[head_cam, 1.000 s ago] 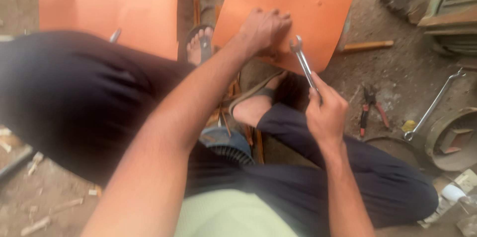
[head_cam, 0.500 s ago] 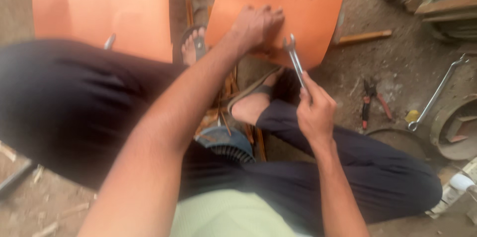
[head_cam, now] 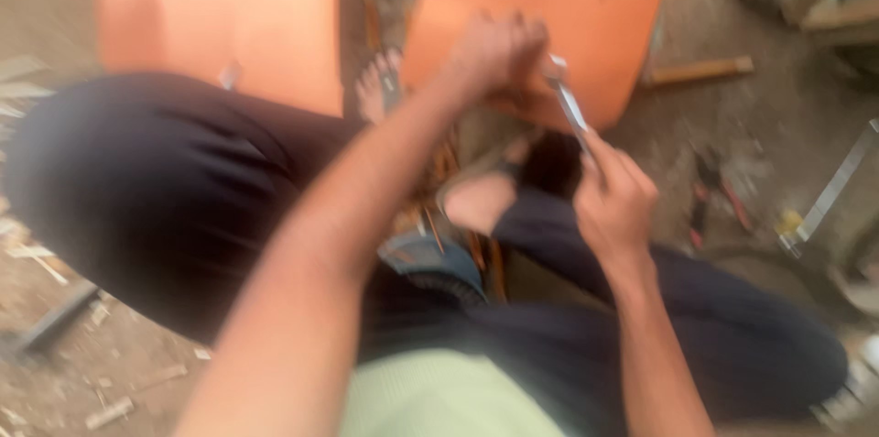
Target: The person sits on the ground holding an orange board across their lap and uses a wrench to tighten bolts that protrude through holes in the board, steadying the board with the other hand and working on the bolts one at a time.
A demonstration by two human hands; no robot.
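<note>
Right hand (head_cam: pixel 615 208) at about 3 o'clock from the picture's middle, grip closed around the lower shaft of a metal wrench (head_cam: pixel 569 107), tool slanting up toward 11 o'clock with its head just beside the other hand. Left hand (head_cam: pixel 494 52) up near 12 o'clock, fingers curled down onto the near edge of an orange sheet (head_cam: pixel 586 6); whether pinching the sheet or only pressing on it, impossible to tell through the blur. Second orange sheet (head_cam: pixel 220 16) flat on the dirt floor at 10 o'clock, well apart from the first. Bare foot in a sandal (head_cam: pixel 380 89) between the two sheets, another foot (head_cam: pixel 481 199) just below the wrench. Dark trousers (head_cam: pixel 156 190) across the lower half. Red-handled pliers (head_cam: pixel 710 194) and a long spanner (head_cam: pixel 829 190) on the ground at 3 o'clock.
</note>
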